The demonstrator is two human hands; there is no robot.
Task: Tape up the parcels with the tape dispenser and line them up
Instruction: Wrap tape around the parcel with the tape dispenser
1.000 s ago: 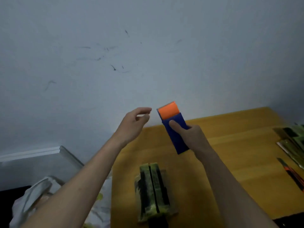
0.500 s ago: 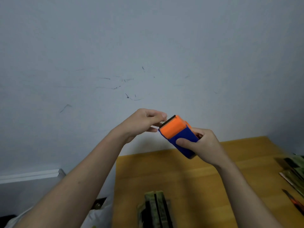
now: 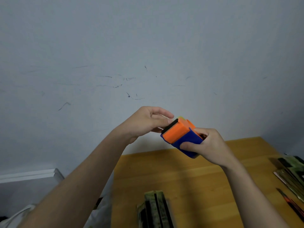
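My right hand (image 3: 206, 146) grips an orange and blue tape dispenser (image 3: 180, 136), held up in the air above the wooden table (image 3: 189, 175). Its black toothed blade points left. My left hand (image 3: 148, 123) is at that blade, with thumb and fingertips pinched together at the edge where the tape comes out; the tape itself is too clear to see. A green and black parcel (image 3: 154, 209) lies on the table at the bottom middle, partly cut off by the frame.
More green and black flat packs (image 3: 291, 173) lie at the table's right edge. A utility knife (image 3: 291, 204) with an orange stripe lies beside them. White bags (image 3: 19, 216) sit low on the left, off the table. A scuffed grey wall stands behind.
My right hand has tilted the dispenser so its blade faces left. My left hand came from open beside it to pinching at the blade. The view has tipped upward.
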